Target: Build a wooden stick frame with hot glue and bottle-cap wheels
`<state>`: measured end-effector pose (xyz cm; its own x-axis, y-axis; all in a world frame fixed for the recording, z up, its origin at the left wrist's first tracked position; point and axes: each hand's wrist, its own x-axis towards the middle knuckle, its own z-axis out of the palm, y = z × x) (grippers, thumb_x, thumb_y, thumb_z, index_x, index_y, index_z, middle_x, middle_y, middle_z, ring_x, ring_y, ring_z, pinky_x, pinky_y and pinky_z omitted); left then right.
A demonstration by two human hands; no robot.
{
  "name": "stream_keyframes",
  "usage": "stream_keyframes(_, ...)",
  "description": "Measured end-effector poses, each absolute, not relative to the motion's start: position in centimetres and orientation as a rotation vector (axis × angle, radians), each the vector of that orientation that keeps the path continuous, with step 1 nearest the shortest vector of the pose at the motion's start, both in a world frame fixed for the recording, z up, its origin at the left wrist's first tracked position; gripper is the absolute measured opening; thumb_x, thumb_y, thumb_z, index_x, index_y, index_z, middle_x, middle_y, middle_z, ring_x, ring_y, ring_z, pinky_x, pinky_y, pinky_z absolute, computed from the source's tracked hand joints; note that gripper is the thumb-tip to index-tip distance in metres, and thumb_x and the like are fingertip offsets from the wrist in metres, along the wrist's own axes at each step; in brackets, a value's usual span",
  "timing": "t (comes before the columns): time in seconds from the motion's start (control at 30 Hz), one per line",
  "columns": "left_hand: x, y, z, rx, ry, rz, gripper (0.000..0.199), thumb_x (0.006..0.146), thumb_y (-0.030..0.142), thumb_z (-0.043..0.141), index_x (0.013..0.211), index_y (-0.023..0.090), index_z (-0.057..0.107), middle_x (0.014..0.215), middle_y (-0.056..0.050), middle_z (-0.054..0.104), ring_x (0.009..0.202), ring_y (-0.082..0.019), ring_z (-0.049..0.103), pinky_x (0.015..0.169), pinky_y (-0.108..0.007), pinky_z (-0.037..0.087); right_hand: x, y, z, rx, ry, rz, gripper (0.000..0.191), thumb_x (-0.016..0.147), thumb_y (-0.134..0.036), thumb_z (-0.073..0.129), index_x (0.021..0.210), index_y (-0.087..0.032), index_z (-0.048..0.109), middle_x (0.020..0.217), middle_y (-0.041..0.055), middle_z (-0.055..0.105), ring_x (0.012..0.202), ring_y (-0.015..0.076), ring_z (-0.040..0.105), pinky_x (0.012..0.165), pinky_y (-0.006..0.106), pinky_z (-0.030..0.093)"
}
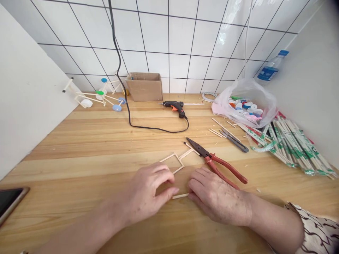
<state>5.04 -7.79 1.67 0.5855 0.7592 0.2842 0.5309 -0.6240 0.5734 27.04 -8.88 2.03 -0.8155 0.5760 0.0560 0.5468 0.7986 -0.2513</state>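
Note:
A short wooden stick (180,196) lies low over the table between my hands. My right hand (218,195) is closed round its right end, and the fingers hide that part. My left hand (148,187) curves with thumb and fingers apart; its thumb tip is close to the stick's left end, and I cannot tell whether they touch. Just beyond my left fingers lies a small rectangular stick frame (178,159) with a T-shaped end, partly hidden by that hand. Red-handled pliers (212,158) rest beside the frame, their handles running behind my right hand.
A glue gun (173,104) lies farther back, its black cord (156,128) looping leftward. Behind stand a cardboard box (145,87) and a stick-and-cap model (102,94). At right are thread snips (234,140), a bag of bottle caps (243,106) and wrapped chopsticks (296,141). A phone (12,201) sits left.

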Motion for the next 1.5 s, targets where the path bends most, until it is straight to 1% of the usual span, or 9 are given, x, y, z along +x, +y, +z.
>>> stream_keyframes(0.13, 6.1, -9.2, 1.6, 2.536, 0.941, 0.544, 0.02, 0.089, 0.025, 0.053, 0.071, 0.017, 0.057, 0.068, -0.002, 0.059, 0.062, -0.016, 0.056, 0.055, -0.026, 0.042, 27.0, -9.1, 2.0, -0.897, -2.831, 0.295, 0.013, 0.088, -0.009, 0.046, 0.078, -0.015, 0.053, 0.075, 0.0061, 0.057, 0.069, 0.0186, 0.048, 0.064, 0.031, 0.037)
stream_keyframes(0.23, 6.4, -9.8, 0.7, 2.58, 0.919, 0.515, 0.024, 0.092, 0.017, 0.045, 0.072, 0.016, 0.058, 0.069, -0.003, 0.06, 0.066, -0.018, 0.056, 0.061, -0.028, 0.044, 26.9, -9.4, 2.1, -0.883, -2.799, 0.294, 0.016, 0.087, -0.007, 0.043, 0.077, -0.015, 0.052, 0.074, 0.0059, 0.056, 0.067, 0.0184, 0.047, 0.063, 0.031, 0.037)
stream_keyframes(0.43, 6.1, -9.8, 0.5, 2.617, 0.917, 0.647, 0.032, 0.097, 0.016, 0.033, 0.07, 0.018, 0.05, 0.064, -0.001, 0.055, 0.059, -0.015, 0.05, 0.058, -0.026, 0.038, 26.7, -9.5, 2.3, -0.94, -2.609, 0.62, 0.014, 0.09, -0.009, 0.041, 0.088, -0.014, 0.054, 0.079, 0.0067, 0.058, 0.072, 0.0184, 0.051, 0.065, 0.03, 0.043)
stream_keyframes(0.57, 6.1, -9.7, 1.4, 2.678, 0.893, 0.58, 0.035, 0.097, 0.014, 0.029, 0.07, 0.019, 0.05, 0.063, 0.0, 0.055, 0.057, -0.014, 0.049, 0.056, -0.027, 0.037, 26.7, -9.5, 2.2, -0.914, -2.529, 0.715, 0.012, 0.087, -0.009, 0.046, 0.092, -0.015, 0.054, 0.084, 0.0073, 0.06, 0.076, 0.0182, 0.052, 0.068, 0.03, 0.045)
stream_keyframes(0.77, 5.9, -9.3, 1.0, 2.677, 0.843, 0.565, 0.035, 0.098, 0.016, 0.031, 0.071, 0.017, 0.053, 0.063, -0.001, 0.057, 0.057, -0.015, 0.049, 0.056, -0.027, 0.038, 26.5, -9.4, 1.8, -0.952, -2.504, 0.679, 0.012, 0.088, -0.01, 0.046, 0.081, -0.014, 0.055, 0.075, 0.0055, 0.058, 0.069, 0.0172, 0.051, 0.063, 0.029, 0.041)
stream_keyframes(0.93, 5.2, -8.7, 0.8, 2.354, 0.935, 0.694, 0.019, 0.093, 0.02, 0.048, 0.077, 0.018, 0.057, 0.065, 0.001, 0.058, 0.06, -0.013, 0.053, 0.056, -0.023, 0.04, 26.5, -9.4, 1.7, -1.011, -2.439, 0.734, 0.015, 0.089, -0.012, 0.046, 0.078, -0.015, 0.055, 0.072, 0.0042, 0.059, 0.066, 0.0158, 0.051, 0.061, 0.027, 0.038)
stream_keyframes(1.1, 4.8, -8.1, 1.6, 1.973, 1.037, 0.672, 0.015, 0.081, 0.014, 0.064, 0.068, 0.018, 0.057, 0.062, 0.004, 0.055, 0.059, -0.01, 0.054, 0.054, -0.017, 0.041, 26.5, -9.4, 1.8, -0.992, -2.404, 0.815, 0.015, 0.089, -0.013, 0.046, 0.077, -0.016, 0.054, 0.07, 0.0026, 0.059, 0.064, 0.0141, 0.051, 0.06, 0.026, 0.038)
stream_keyframes(1.27, 4.9, -8.0, 1.7, 2.217, 0.839, 0.776, 0.014, 0.089, 0.014, 0.053, 0.078, 0.017, 0.06, 0.076, -0.002, 0.059, 0.071, -0.013, 0.054, 0.066, -0.022, 0.043, 26.4, -9.6, 2.0, -1.004, -2.357, 0.86, 0.017, 0.09, -0.013, 0.045, 0.075, -0.018, 0.053, 0.067, 0.0015, 0.059, 0.062, 0.0131, 0.051, 0.059, 0.025, 0.039)
stream_keyframes(1.5, 2.5, -6.3, 1.8, 2.488, 0.83, 0.546, 0.02, 0.092, 0.014, 0.044, 0.078, 0.017, 0.059, 0.081, -0.004, 0.059, 0.072, -0.016, 0.05, 0.067, -0.026, 0.041, 26.2, -9.3, 2.5, -0.935, -2.362, 0.948, 0.016, 0.092, -0.015, 0.042, 0.08, -0.017, 0.053, 0.069, 0.0023, 0.06, 0.064, 0.0132, 0.052, 0.059, 0.023, 0.041)
